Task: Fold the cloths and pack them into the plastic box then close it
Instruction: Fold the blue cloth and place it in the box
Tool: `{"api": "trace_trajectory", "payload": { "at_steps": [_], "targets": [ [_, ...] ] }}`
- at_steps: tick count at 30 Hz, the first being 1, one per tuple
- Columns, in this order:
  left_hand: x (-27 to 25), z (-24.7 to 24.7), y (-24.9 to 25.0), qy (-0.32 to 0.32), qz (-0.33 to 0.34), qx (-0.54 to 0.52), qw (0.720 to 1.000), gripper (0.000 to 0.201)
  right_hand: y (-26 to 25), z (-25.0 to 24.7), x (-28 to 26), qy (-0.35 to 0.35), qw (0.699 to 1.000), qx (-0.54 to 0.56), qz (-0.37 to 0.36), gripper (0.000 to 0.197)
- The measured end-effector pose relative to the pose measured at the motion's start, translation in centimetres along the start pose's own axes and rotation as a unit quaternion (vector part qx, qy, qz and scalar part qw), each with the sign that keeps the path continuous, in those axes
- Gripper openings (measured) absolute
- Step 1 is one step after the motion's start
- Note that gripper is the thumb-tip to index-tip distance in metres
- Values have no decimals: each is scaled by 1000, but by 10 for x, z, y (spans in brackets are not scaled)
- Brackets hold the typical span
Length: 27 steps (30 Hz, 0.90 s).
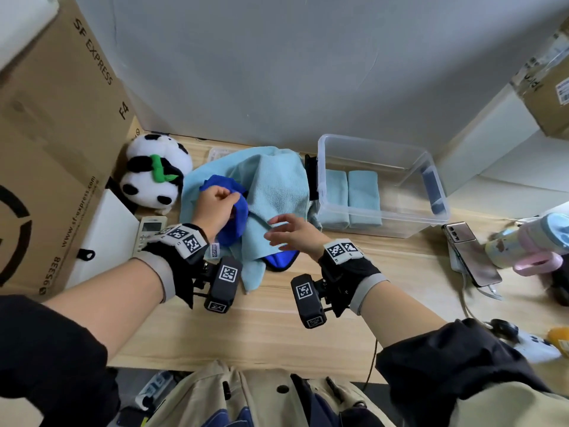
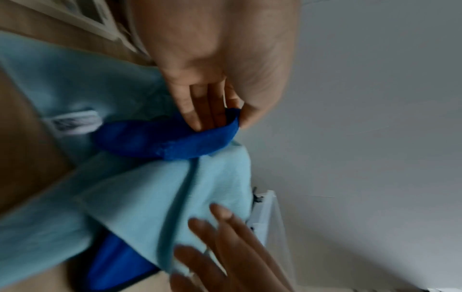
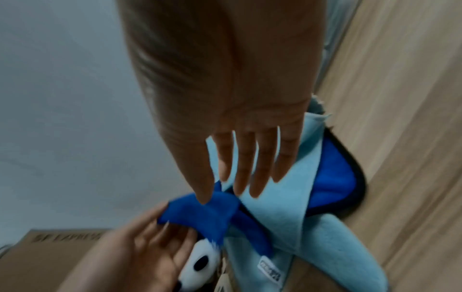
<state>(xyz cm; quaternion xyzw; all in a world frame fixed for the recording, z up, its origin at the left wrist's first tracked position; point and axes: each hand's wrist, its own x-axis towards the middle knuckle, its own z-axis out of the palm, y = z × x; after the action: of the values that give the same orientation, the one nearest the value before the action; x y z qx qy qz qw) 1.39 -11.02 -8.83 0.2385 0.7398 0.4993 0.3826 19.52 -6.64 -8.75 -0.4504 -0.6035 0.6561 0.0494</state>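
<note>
A dark blue cloth [image 1: 239, 214] lies tangled in a pile of loose light blue cloths [image 1: 274, 183] at the middle of the wooden table [image 1: 277, 328]. My left hand [image 1: 231, 199] pinches a raised edge of the dark blue cloth [image 2: 175, 142] between thumb and fingers. My right hand [image 1: 274, 230] hovers open, fingers straight, just above the light blue cloth [image 3: 277, 209] near the dark blue corner [image 3: 332, 177]. To the right stands the clear plastic box [image 1: 431, 167], open, with two folded light blue cloths [image 1: 351, 195] side by side inside.
A panda plush [image 1: 154, 171] and a remote control [image 1: 151, 229] sit left of the pile, beside a large cardboard box [image 1: 55, 143]. A phone [image 1: 471, 254] and a pastel bottle [image 1: 529, 241] lie at the right. A pale lid-like tray [image 1: 219, 151] shows behind the cloths.
</note>
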Motion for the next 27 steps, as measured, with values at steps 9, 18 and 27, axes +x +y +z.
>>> {"api": "trace_trajectory", "payload": {
  "at_steps": [9,18,27],
  "targets": [
    [-35,22,93,-27,104,-133,985,22,-64,0,-21,160,951,-80,-251,16],
    [-75,55,140,-151,128,-138,970,19,-82,-43,-72,239,923,-20,-300,34],
    [-103,97,130,-275,108,-100,950,14,-49,-81,-107,270,922,-9,-278,14]
  ]
}}
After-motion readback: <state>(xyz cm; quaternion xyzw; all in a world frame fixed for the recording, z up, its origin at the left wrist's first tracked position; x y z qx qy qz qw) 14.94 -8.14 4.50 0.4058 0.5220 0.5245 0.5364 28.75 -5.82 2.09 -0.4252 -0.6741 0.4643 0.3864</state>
